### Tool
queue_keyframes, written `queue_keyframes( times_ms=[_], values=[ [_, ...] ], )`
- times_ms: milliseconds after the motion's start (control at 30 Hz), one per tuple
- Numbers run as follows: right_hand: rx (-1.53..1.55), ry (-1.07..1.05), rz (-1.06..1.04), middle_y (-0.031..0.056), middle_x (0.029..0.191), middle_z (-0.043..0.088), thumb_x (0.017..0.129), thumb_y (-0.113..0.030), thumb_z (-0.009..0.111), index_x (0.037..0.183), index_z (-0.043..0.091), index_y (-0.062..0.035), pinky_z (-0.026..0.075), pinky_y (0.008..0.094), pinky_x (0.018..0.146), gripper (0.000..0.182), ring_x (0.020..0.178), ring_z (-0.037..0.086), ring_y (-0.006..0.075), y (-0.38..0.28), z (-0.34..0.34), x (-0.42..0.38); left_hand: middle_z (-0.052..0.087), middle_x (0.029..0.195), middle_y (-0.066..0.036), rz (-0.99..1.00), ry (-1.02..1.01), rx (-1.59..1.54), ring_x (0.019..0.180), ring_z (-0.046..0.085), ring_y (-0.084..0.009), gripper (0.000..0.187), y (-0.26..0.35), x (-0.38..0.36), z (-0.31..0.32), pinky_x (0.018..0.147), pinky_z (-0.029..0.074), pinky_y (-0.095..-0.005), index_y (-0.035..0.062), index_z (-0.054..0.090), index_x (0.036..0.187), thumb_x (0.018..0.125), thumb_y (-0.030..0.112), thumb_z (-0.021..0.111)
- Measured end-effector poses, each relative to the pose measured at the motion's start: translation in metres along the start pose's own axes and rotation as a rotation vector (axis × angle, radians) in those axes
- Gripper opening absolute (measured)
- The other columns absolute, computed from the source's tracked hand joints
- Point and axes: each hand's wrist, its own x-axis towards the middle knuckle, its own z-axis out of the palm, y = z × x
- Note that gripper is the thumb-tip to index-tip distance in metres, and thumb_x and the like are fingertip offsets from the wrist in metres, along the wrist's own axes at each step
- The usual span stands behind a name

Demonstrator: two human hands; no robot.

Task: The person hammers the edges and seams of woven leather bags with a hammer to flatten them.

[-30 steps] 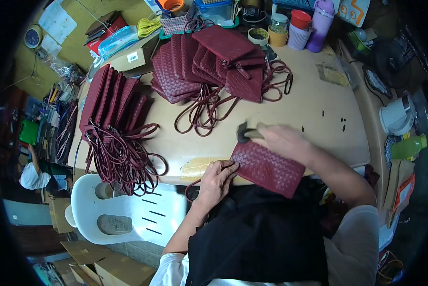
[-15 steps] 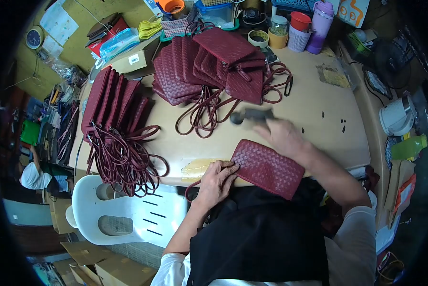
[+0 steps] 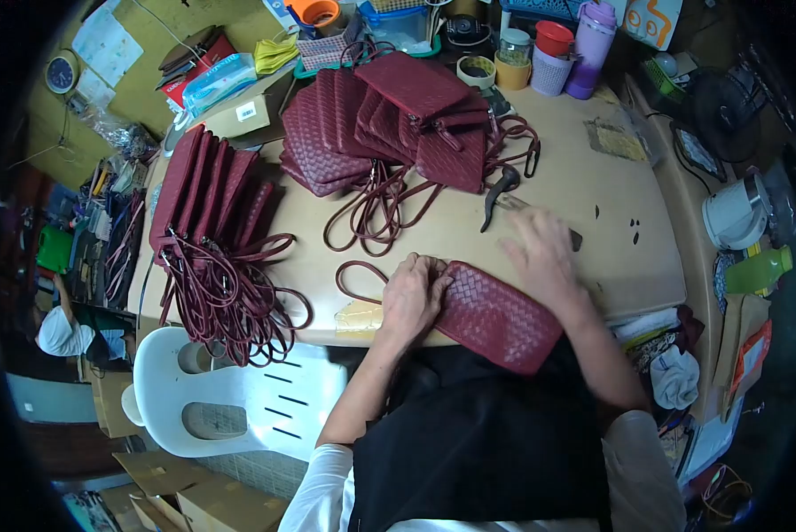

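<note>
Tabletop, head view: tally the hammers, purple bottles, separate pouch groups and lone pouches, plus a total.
Hammer: 1
Purple bottle: 1
Separate groups: 2, the left pouch group and the back pouch group
Lone pouch, at the left hand: 1
Total: 5

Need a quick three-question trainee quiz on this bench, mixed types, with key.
1. True or false: the left hand touches the woven pouch nearest the person.
2. Pick one. The white chair stands on the person's: A) right side B) left side
3. Short answer: which tool's head lies between the heap of pouches and the right hand?

Key: 1. True. 2. B. 3. The hammer.
</note>
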Motion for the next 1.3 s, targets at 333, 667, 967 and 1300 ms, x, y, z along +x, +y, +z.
queue_keyframes(
  times_ms=[333,667,967,1300],
  values=[
    [0.547,-0.146,0.044,0.0179,0.079,0.063,0.089,-0.019,0.064,0.089,0.061,-0.0029,0.048,0.0434,0.063,0.016,0.074,0.063,0.0356,-0.059,0.013,-0.033,0.062,0.084,-0.008,0.076,0.102,-0.522,0.075,0.056,-0.014,0.017,0.015,-0.035,-0.014,0.07,0.045,-0.0264,-0.0025,0.065,0.104,0.087,0.003,0.065],
    [0.582,-0.431,0.15,0.0162,0.065,0.058,0.083,-0.02,0.072,0.076,0.059,0.0,0.043,0.0394,0.057,0.025,0.059,0.058,0.031,-0.051,-0.023,-0.016,0.059,0.089,-0.002,-0.078,0.27,-0.939,0.081,0.053,-0.0083,0.01,0.015,-0.052,-0.007,0.076,0.043,-0.0213,-0.0013,0.062,0.099,0.092,0.006,0.063],
    [0.49,-0.182,-0.047,0.0116,0.069,0.06,0.077,-0.023,0.076,0.074,0.059,-0.0046,0.045,0.0404,0.062,0.025,0.065,0.059,0.0317,-0.04,-0.013,-0.031,0.059,0.086,-0.004,-0.043,0.087,-0.814,0.077,0.054,-0.0109,0.017,0.021,-0.044,-0.029,0.071,0.043,-0.0225,-0.0016,0.069,0.102,0.086,0.006,0.069],
    [0.533,-0.169,-0.19,0.0122,0.059,0.054,0.08,-0.024,0.075,0.065,0.055,-0.0053,0.041,0.0408,0.055,0.031,0.054,0.055,0.0311,-0.074,-0.015,-0.028,0.044,0.065,-0.008,-0.056,0.206,-0.476,0.056,0.04,-0.0183,0.031,0.005,-0.039,-0.014,0.053,0.033,-0.0309,0.0004,0.043,0.068,0.094,0.012,0.057]
  ],
)
